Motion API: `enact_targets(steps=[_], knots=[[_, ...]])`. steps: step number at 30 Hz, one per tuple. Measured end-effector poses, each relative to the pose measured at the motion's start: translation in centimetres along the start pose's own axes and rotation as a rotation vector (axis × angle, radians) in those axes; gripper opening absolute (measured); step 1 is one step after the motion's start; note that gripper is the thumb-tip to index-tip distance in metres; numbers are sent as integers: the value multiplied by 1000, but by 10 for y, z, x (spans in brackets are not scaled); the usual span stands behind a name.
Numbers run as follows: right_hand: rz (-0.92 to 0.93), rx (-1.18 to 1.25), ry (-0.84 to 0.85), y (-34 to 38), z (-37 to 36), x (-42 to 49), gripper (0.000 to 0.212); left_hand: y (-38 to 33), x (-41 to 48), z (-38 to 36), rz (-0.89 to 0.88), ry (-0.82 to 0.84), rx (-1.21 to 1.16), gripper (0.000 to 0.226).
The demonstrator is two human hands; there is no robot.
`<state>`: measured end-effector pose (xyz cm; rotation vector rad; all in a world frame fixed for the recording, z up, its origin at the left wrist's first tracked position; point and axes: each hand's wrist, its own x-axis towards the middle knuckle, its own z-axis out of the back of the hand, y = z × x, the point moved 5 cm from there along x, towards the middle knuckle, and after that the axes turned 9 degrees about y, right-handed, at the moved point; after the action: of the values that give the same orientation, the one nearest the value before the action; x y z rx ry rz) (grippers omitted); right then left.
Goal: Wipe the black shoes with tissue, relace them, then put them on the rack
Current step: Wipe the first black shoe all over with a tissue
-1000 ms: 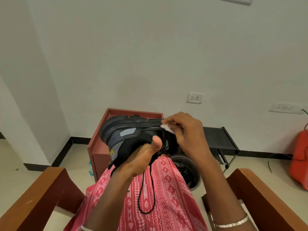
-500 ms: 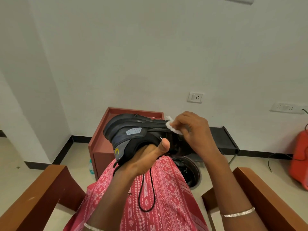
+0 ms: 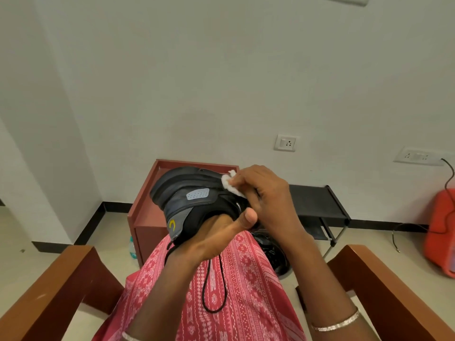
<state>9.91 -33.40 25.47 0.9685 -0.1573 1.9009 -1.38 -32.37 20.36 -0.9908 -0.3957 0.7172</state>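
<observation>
Black metal shoe rack (image 3: 317, 200) stands at the wall, well apart from the work. The black-and-grey laced sports shoe (image 3: 187, 193) is held above the lap, sole rim uppermost, about where it was a second ago. Left hand (image 3: 214, 237) grips it at the collar (fingers hidden, thumb outside). Right hand (image 3: 266, 195) pinches a crumpled white tissue (image 3: 230, 187) against the sole rim; the wad has slid heelward. Wiping is under way. The loose black lace (image 3: 211, 286) dangles, so relacing is not yet begun.

Faced a plain white wall (image 3: 197, 82) with a socket (image 3: 285, 143); noted black skirting (image 3: 115, 207), beige floor (image 3: 110, 230), a red-brown cabinet (image 3: 145, 217).
</observation>
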Motion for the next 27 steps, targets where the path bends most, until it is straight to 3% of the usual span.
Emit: enact_targets(steps=[5, 9, 13, 18, 21, 27], knots=[[-169, -77, 9, -45, 11, -23, 13, -5, -8, 3, -23, -23, -148, 138], [-264, -103, 21, -52, 10, -26, 19, -2, -8, 8, -80, -88, -255, 100], [-223, -20, -34, -19, 5, -21, 29, -2, -9, 10, -71, -98, -277, 89], [-103, 18, -26, 26, -12, -16, 23, -10, -16, 15, -178, -119, -376, 70], [-151, -113, -92, 8, -10, -24, 23, -5, -13, 15, -212, -114, -485, 87], [-503, -222, -203, -14, 1, -42, 35, 2, -6, 16, -201, -103, -588, 118]])
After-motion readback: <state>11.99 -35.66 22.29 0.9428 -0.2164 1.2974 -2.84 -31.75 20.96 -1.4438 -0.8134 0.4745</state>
